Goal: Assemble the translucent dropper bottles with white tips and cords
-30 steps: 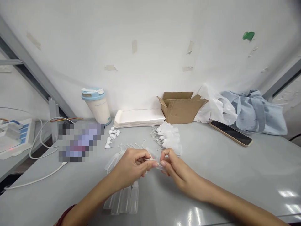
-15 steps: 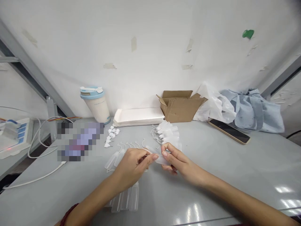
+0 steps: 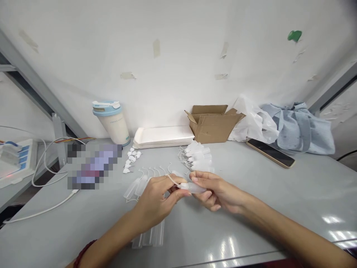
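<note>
My left hand [image 3: 163,193] pinches the white capped end of a small translucent plastic tube [image 3: 196,188], from which a thin white tail curves up. On the tube's other end, the fingers of my right hand [image 3: 213,190] are closed. Beside and partly behind my left hand lie several similar tubes with curved tails [image 3: 133,189]. Clear tubes [image 3: 152,236] without visible tails rest below my left wrist, partly covered by it. Beyond my right hand is a pile of whitish tubes with tails [image 3: 198,156]. Small white caps [image 3: 131,158] are scattered farther left.
Along the wall stand a tumbler [image 3: 114,123], a stack of white envelopes [image 3: 164,136], an open cardboard box [image 3: 216,128], a plastic bag [image 3: 253,123] and a blue cloth bag [image 3: 306,130]. A phone [image 3: 270,152] lies at right; a pixelated object [image 3: 96,165] and white cable [image 3: 41,216] at left.
The tube has turned more level, and its capped end and tail now show between my hands. My right hand has shifted slightly right along the tube. The view has tilted a little.
</note>
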Demonstrator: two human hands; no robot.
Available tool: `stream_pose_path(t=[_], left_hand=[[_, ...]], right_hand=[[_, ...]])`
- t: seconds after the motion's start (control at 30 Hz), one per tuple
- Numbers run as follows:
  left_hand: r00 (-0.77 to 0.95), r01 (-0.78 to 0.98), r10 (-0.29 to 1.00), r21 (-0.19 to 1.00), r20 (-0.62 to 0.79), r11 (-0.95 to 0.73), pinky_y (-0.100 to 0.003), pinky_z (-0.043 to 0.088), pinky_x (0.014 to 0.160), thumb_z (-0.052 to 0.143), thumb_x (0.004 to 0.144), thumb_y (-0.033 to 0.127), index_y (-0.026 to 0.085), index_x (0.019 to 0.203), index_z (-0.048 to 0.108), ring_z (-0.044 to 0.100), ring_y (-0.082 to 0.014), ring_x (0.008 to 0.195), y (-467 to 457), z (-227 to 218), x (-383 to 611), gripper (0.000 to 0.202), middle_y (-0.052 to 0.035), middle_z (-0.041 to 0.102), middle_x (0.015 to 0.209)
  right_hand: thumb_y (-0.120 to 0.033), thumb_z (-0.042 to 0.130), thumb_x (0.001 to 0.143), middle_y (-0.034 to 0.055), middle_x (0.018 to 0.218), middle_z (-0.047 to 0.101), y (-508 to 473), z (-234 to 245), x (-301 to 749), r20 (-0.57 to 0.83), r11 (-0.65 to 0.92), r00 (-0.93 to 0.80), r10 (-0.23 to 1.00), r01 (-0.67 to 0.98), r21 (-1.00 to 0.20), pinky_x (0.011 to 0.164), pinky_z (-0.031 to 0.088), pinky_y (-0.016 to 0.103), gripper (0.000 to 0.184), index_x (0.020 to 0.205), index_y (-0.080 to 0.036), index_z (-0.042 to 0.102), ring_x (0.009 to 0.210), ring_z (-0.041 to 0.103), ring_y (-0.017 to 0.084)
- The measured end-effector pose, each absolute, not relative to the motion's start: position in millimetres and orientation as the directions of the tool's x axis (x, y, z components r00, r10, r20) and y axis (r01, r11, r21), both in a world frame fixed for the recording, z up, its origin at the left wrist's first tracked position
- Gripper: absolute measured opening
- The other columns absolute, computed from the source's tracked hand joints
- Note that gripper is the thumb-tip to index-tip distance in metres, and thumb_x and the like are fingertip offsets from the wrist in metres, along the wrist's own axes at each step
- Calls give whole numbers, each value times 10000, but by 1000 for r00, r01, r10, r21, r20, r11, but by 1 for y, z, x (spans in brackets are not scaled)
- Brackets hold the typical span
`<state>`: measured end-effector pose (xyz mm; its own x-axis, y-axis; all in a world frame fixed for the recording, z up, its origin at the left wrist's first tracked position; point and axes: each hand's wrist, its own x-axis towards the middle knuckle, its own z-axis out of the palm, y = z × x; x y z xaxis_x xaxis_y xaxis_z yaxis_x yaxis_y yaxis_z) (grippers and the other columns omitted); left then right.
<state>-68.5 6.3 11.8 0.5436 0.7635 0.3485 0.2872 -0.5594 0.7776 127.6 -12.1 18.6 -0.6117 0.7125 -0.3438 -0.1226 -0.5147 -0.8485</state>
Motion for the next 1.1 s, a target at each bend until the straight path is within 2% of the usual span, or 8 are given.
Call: stream_pose_path(t=[0.1, 0.17, 0.23, 0.33, 0.5, 0.7, 0.83, 1.1], left_hand=[[535, 313, 794, 805, 289, -504, -205, 409, 552, 586, 824, 303, 146, 781, 661, 525, -108, 565, 7, 13, -69, 179, -7, 630, 652], [517, 354, 832, 836, 198, -419, -201, 390, 518, 534, 849, 349, 151, 735, 643, 503, -104, 546, 8, 14, -70, 253, 9, 587, 607], [497, 391, 862, 863, 96, -322, -195, 360, 475, 506, 855, 395, 151, 689, 613, 469, -95, 504, 9, 15, -71, 314, 29, 518, 551], [487, 402, 873, 883, 18, -242, -189, 305, 430, 517, 837, 441, 150, 613, 551, 399, -75, 442, 11, 16, -71, 369, 58, 420, 485], [521, 392, 847, 852, 105, -347, -197, 274, 427, 479, 870, 401, 149, 580, 532, 332, -68, 432, 10, 13, -69, 387, 66, 350, 467], [610, 350, 655, 590, 445, -728, -215, 359, 527, 540, 869, 269, 140, 660, 573, 477, -97, 523, 7, 3, -71, 247, 11, 541, 565], [602, 323, 574, 488, 555, -811, -204, 366, 510, 559, 861, 240, 140, 718, 585, 506, -100, 537, 6, 1, -71, 177, -7, 587, 613], [632, 465, 769, 747, 95, -475, -187, 381, 492, 391, 917, 347, 159, 549, 546, 535, -104, 529, 11, 16, -71, 441, 5, 583, 554]], right_hand=[[-423, 398, 917, -97, 544, 300, -14, 18, 126, -267, -352, -579, 771, -38, -935, 420, 237, 169, 214, 848, -232, 332, 429, 219, 57], [-401, 408, 914, -33, 657, 447, -16, 16, 124, -84, 8, -518, 851, 172, -985, 518, 351, 220, 183, 916, -218, 391, 539, 389, 95], [-350, 440, 905, 51, 815, 533, -16, 12, 123, 153, 407, -508, 848, 439, -801, 616, 392, 277, 173, 957, -187, 465, 704, 469, 151], [-277, 368, 936, 92, 799, 553, -16, 5, 123, 356, 671, -570, 741, 595, -444, 602, 388, 289, 210, 951, -142, 528, 707, 467, 179], [-214, 318, 953, 42, 723, 523, -15, 8, 123, 381, 663, -549, 744, 541, -517, 596, 385, 255, 233, 945, -137, 537, 634, 456, 143], [-257, 351, 952, -30, 609, 433, -10, 20, 129, 145, 415, -564, 813, 386, -824, 555, 346, 215, 313, 723, -150, 536, 547, 416, 88], [-326, 368, 944, -45, 585, 412, -7, 19, 132, -18, 191, -565, 825, 309, -932, 460, 323, 200, 331, 791, -131, 588, 450, 384, 65], [-251, 423, 919, 43, 773, 619, -16, 16, 123, 304, 503, -438, 846, 467, -727, 625, 392, 240, 233, 931, -138, 626, 669, 526, 126]])
